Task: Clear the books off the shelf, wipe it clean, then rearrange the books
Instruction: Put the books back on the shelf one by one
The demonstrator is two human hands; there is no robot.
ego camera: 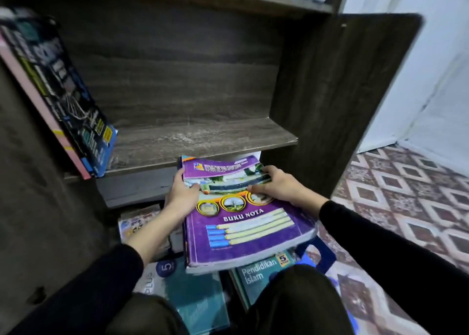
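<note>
Fingers [179,176] of the left hand [181,195] and right hand [281,187] are curled round the sides of the stack [243,228]. The shelf [198,136] is marked with pale smears, books [63,93] leaned at its left; the purple-covered stack is held just below its front edge.

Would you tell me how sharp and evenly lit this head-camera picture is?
Head view: the purple notebook reads sharp; the leaning books at left are blurred; the wide lens bows the side panel; the shelf is dim, the wall bright.
</note>
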